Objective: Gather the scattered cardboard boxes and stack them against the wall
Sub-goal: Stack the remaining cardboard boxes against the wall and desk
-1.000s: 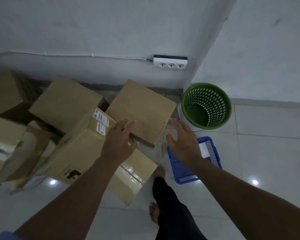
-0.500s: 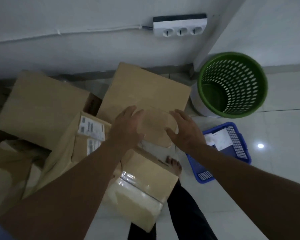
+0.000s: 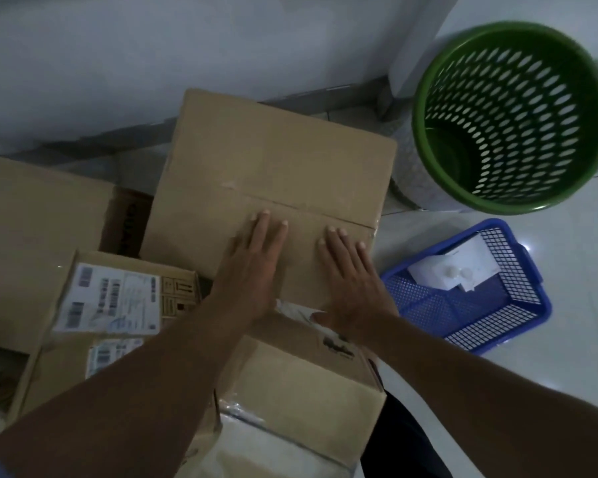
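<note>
From the head camera, the one view here, both hands have come down onto the box since a second ago. Then they hung spread above it, apart from the cardboard; half a second ago they were closing on its near edge. Now the left hand (image 3: 252, 270) and the right hand (image 3: 351, 277) lie palm-down on the top of the plain cardboard box (image 3: 273, 188), side by side on its near half. The camera has also dropped closer, so the person appears to be bending in. For the task this suggests that the reach is finished and that a push or a lift of this box is about to start.

The fingers (image 3: 261, 224) of the left hand are straight and flat, their tips just short of the seam that crosses the lid. The fingers (image 3: 339, 238) of the right hand are straight as well, slightly spread, near the box's right edge. Neither hand curls round an edge, so nothing is gripped; the hands only press on the lid.

The box sits on the floor with its far corner close to the wall (image 3: 152, 63). The labelled box (image 3: 111, 294) lies to its left under the left forearm, and a taped box (image 3: 301, 384) lies below the wrists. A green basket (image 3: 511, 115) and a blue tray (image 3: 480, 298) stand to the right.
</note>
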The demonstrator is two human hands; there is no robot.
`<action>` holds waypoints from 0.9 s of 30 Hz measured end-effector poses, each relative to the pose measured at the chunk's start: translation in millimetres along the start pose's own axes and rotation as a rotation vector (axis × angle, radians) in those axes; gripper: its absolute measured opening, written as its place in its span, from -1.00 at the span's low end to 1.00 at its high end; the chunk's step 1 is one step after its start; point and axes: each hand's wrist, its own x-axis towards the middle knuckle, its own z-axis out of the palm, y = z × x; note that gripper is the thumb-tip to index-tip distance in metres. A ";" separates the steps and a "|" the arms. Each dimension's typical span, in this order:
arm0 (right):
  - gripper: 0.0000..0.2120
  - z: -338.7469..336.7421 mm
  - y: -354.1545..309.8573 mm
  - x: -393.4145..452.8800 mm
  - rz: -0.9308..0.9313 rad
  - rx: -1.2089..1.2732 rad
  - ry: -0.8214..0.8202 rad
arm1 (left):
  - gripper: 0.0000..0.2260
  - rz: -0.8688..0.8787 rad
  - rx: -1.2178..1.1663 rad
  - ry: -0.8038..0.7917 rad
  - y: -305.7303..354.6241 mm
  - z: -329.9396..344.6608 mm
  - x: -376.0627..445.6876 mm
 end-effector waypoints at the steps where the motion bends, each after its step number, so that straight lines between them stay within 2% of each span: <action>1: 0.23 5.1 0.4 0.4 -0.005 -0.047 0.013 | 0.19 -0.004 0.024 -0.010 0.8 4.2 1.4; 4: 0.17 11.8 3.8 2.8 0.002 -0.077 0.083 | 0.18 -0.016 0.065 0.031 2.7 11.0 8.3; 10: 0.10 -18.0 31.6 34.8 -0.061 -0.134 0.107 | 0.04 -0.072 0.030 0.097 -7.4 1.5 28.4; 15: -0.03 -49.9 63.0 68.8 -0.031 -0.173 0.159 | -0.12 -0.130 -0.013 0.168 -18.5 -12.3 50.8; 23: 0.03 -78.4 88.9 92.5 0.001 -0.170 0.051 | -0.06 -0.159 -0.035 0.126 -7.1 -23.6 74.3; 27: -0.01 -83.4 81.9 90.0 0.024 -0.178 0.039 | -0.07 -0.162 -0.079 0.167 -7.6 -26.4 72.7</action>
